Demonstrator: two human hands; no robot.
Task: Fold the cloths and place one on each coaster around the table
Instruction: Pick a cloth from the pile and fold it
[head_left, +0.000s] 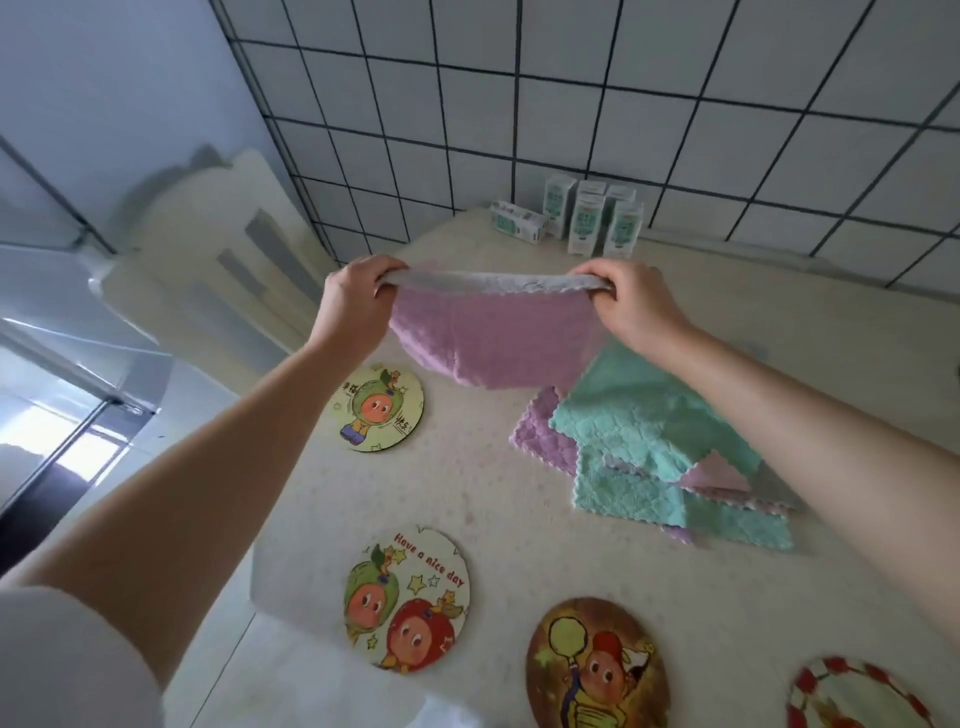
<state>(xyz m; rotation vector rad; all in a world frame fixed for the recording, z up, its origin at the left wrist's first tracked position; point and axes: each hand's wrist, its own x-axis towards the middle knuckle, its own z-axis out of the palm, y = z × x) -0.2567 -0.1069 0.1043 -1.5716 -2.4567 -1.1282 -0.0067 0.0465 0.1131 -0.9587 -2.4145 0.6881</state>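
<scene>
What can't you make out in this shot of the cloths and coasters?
Head view:
- Cloth pile: count unclear; cloths overlap, right forearm covers one edge.
- Red-rimmed coaster: cut off by the bottom edge.
- Cartons: print too small, blurred.
- Purple cloth: its corners hidden inside the left hand and right hand.

Btm-right red-white coaster (852, 699) cut off — print on cartons (587, 223) unreadable.

Four coasters (377, 409) are lying out, six cartons (587, 223) are sitting behind, one cloth (493, 338) is hanging; the piled cloths (649, 431) are defying counting.
</scene>
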